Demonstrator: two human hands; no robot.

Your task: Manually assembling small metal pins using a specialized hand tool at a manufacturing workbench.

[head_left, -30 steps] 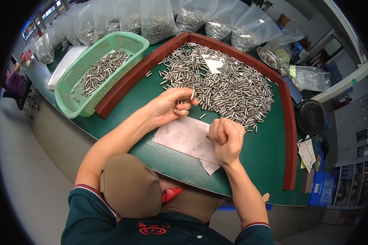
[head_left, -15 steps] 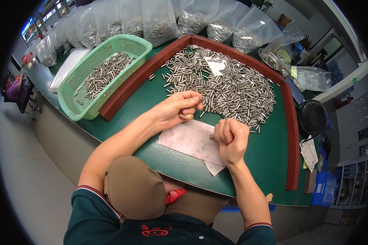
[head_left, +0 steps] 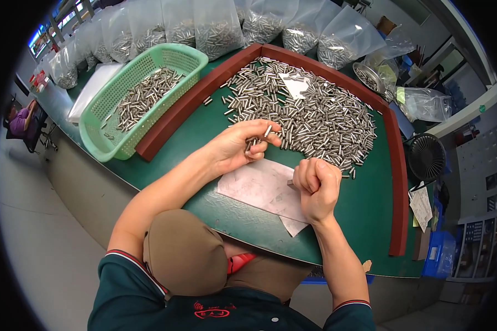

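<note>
My left hand (head_left: 243, 146) is curled around several small metal pins. One pin (head_left: 268, 131) stands tilted at its thumb and forefinger, and others show in the bend of the fingers. To the right, my right hand (head_left: 317, 187) makes a fist around a grey metal piece (head_left: 291, 184); only a short blunt end sticks out on its left side, so its kind is hidden. Under and between both hands lies a smudged white sheet of paper (head_left: 259, 188). Just beyond them spreads a wide heap of loose metal pins (head_left: 331, 118), with a white scrap (head_left: 295, 87) on it.
A dark red raised border (head_left: 398, 193) frames the green table (head_left: 364, 220) on three sides. Left of it stands a green plastic basket (head_left: 102, 149) holding pins. Clear bags of pins (head_left: 218, 33) line the back. A black fan (head_left: 427, 157) is at the right.
A pin at my left fingertips has come into plainer view as the fingers loosened and turned. My right fist keeps its grip. The whole picture has shifted slightly.
</note>
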